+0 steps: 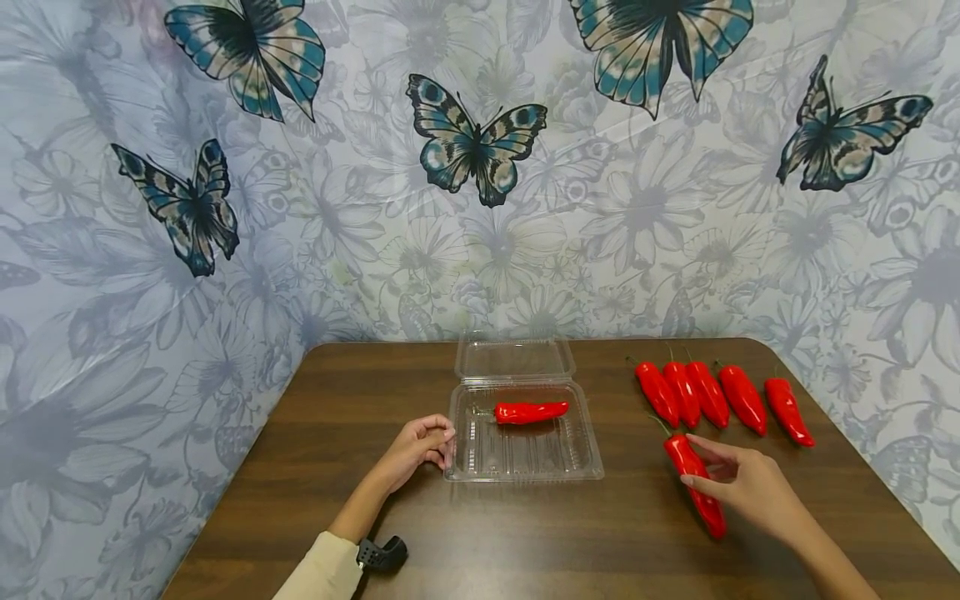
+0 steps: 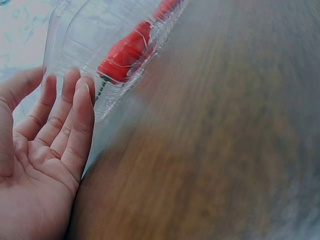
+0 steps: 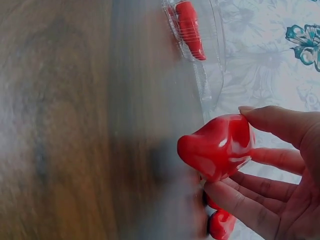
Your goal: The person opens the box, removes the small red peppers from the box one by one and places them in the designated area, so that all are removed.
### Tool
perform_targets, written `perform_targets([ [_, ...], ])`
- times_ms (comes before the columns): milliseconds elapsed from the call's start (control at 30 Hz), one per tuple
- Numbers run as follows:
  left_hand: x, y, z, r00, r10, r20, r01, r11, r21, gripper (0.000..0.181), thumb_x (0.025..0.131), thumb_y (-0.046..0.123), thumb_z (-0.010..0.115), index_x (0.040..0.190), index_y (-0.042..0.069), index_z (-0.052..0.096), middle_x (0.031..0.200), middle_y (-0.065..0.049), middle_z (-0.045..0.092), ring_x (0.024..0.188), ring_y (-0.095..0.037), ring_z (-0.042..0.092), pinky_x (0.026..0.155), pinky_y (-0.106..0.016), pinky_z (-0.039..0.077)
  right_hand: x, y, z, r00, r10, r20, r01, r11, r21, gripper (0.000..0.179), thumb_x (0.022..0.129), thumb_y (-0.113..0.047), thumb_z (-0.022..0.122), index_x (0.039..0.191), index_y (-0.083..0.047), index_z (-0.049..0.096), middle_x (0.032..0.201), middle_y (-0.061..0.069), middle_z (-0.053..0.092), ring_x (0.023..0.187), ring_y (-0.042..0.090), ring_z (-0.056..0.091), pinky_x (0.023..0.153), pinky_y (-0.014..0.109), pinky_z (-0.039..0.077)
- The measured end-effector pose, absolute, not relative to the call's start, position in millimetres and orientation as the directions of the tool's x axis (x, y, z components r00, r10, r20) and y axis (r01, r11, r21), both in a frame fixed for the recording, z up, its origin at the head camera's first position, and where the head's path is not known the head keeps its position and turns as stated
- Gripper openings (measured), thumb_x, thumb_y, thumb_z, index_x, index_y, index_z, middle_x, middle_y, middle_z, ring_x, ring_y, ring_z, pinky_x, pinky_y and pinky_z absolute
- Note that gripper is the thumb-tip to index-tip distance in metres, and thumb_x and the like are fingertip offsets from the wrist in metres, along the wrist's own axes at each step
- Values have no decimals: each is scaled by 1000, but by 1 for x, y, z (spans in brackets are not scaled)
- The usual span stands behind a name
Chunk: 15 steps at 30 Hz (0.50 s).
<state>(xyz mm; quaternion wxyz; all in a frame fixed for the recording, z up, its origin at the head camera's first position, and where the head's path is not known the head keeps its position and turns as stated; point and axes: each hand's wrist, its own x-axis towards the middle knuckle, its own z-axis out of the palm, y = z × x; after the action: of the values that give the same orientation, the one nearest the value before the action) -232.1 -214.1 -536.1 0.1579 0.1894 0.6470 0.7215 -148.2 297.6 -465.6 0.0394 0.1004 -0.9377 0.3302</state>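
Observation:
Out to the right, my right hand [image 1: 750, 483] pinches a red chili pepper [image 1: 696, 487] between thumb and fingers, its tip pointing down toward me. The right wrist view shows this pepper [image 3: 217, 147] tip first. At the left side of a clear plastic clamshell box [image 1: 525, 462], my left hand [image 1: 415, 450] rests its fingertips against the wall. In the left wrist view those fingers [image 2: 80, 120] are fairly straight at the clear wall. Inside the box lies one red pepper [image 1: 531, 412], stem to the left. The lid [image 1: 515, 360] stands open at the back.
Several more red peppers [image 1: 705, 393] lie in a slanting row at the back right of the brown wooden table [image 1: 360, 392]. Behind it hangs a floral backdrop [image 1: 480, 267] with butterflies. A black band [image 1: 384, 553] is around the left wrist.

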Motion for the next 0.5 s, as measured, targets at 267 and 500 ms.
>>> perform_targets([
  [267,-234,-214,-536,-875,478,75,21,-118,993,32,104,10,55,113,-20,47,81,-3,64,65,-15,65,61,-27,57,-152,302,-466,-987,-149,53,-149,759,-634,68,82,-32,86,134,5,61,103,20,74,76,18,72,55,26,54],
  [500,-234,-214,-537,-877,476,70,19,-111,994,33,104,10,55,113,-21,47,81,-3,64,66,-14,65,61,-26,57,-156,305,-467,-992,-127,11,-109,794,-598,69,84,-32,84,132,11,59,103,24,73,79,25,73,55,26,53],
])
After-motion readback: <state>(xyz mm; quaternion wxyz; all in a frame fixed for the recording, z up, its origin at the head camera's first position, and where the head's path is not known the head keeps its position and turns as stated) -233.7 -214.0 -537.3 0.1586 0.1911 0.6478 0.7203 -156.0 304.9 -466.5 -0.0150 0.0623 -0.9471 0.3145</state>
